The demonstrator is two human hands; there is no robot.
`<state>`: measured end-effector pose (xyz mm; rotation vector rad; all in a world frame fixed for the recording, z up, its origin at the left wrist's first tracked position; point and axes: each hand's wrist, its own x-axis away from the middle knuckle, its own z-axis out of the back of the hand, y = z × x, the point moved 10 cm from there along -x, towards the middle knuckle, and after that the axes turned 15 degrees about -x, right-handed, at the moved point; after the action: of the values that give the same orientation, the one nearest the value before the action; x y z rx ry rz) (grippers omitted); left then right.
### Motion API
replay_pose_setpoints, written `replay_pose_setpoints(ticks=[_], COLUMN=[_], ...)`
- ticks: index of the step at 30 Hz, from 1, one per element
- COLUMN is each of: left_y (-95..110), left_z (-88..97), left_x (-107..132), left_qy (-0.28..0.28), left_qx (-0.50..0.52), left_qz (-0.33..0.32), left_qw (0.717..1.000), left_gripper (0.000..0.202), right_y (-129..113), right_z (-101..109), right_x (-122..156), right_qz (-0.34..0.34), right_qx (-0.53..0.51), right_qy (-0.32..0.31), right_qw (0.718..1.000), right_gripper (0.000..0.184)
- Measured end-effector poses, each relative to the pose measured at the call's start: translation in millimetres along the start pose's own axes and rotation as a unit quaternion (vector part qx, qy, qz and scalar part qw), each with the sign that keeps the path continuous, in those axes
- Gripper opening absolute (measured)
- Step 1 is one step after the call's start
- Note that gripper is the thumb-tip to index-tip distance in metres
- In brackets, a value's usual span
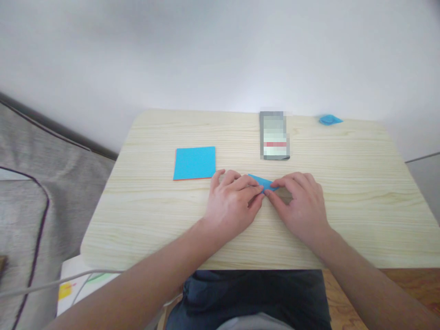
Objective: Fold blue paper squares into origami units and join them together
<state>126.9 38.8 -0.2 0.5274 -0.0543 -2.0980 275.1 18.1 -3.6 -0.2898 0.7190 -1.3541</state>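
A small folded piece of blue paper [265, 182] lies at the middle of the table between my hands, a narrow pointed shape partly hidden by fingers. My left hand [233, 195] presses its near edge with thumb and forefinger, while the other fingers rest bent on the wood. From the other side, the thumb and forefinger of my right hand [302, 201] pinch the paper's right end. Left of my hands is a flat stack of square paper [195, 163], blue on top with an orange-red edge showing beneath.
A phone [274, 135], its screen blurred, lies at the back of the pale wooden table [144, 220]. Near the far right edge sits a folded blue paper piece [330, 120]. A white wall [220, 59] stands behind, and a cable [62, 283] runs below on the left.
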Motion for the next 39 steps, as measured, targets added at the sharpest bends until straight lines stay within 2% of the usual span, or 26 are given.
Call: replay_pose_setpoints(ticks=[7,11,15,20,25,27,31,36,39], left_y=[0,0,3,6,-1,-5,-6,-5,-4], left_z=[-0.5,-0.1,0.2,3.9,6.9,7.7,6.6,5.0,3.8], left_x=[1,0,1,2,1,1,1,-1,-2], left_qy=[-0.002,-0.002,-0.002,0.005,-0.005,-0.004,-0.007,-0.015,-0.02], left_qx=[0.002,0.007,0.009,-0.008,-0.04,-0.045,-0.041,-0.03,-0.028], left_qz=[-0.003,-0.007,-0.02,-0.029,0.022,0.041,0.053,0.054,0.05], left_qw=[1.0,1.0,1.0,1.0,0.999,0.998,0.998,0.998,0.998], left_gripper=[0.019,0.019,0.019,0.021,0.021,0.025,0.02,0.016,0.015], right_y=[31,39,36,22,16,15,15,18,17], right_z=[5,6,5,-2,-11,-12,-11,-7,-8], right_x=[-6,-12,-16,-21,-25,-26,-23,-19,-19], right_qz=[-0.055,-0.083,-0.1,-0.088,-0.101,-0.109,-0.11,-0.105,-0.089], right_qx=[-0.068,-0.11,-0.112,-0.069,-0.069,-0.074,-0.085,-0.107,-0.113], right_qy=[-0.011,-0.031,-0.04,-0.054,-0.083,-0.082,-0.066,-0.033,-0.044], right_qw=[0.996,0.99,0.988,0.992,0.989,0.988,0.988,0.988,0.989], right_gripper=[0.012,0.007,0.012,0.023,0.013,0.01,0.005,0.015,0.013])
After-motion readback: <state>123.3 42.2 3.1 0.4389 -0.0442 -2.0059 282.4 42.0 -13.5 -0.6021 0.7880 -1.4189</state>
